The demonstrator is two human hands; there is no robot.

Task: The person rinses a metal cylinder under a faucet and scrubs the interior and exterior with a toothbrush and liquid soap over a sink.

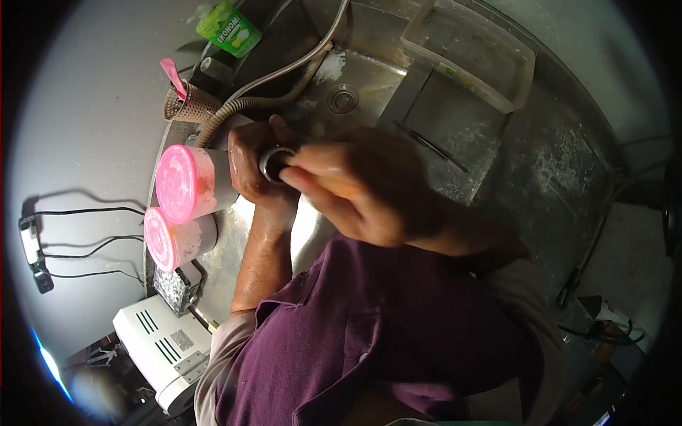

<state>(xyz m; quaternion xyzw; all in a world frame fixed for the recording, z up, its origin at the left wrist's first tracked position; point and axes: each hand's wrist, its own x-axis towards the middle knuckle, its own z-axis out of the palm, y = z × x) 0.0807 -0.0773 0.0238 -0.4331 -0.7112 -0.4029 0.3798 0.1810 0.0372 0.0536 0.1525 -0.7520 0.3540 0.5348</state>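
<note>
My left hand (256,160), wet on its back and forearm, is closed around a small round metal vessel (273,165) whose open rim faces up. My right hand (351,186) is blurred and sits at the vessel's mouth, thumb and fingers together over the rim. Something small and pale may be between its fingertips, but it is too blurred to name. Two tubs with pink lids (178,183) stand just left of my left hand. Below my hands is the metal worktop (226,250).
A sink drain (342,99) lies ahead, beside a ribbed hose (250,102). A clear plastic bin (469,53) stands at the upper right, with a thin dark tool (431,146) nearer me. A perforated cup (194,105), a green pouch (229,31) and a white machine (162,341) are on the left.
</note>
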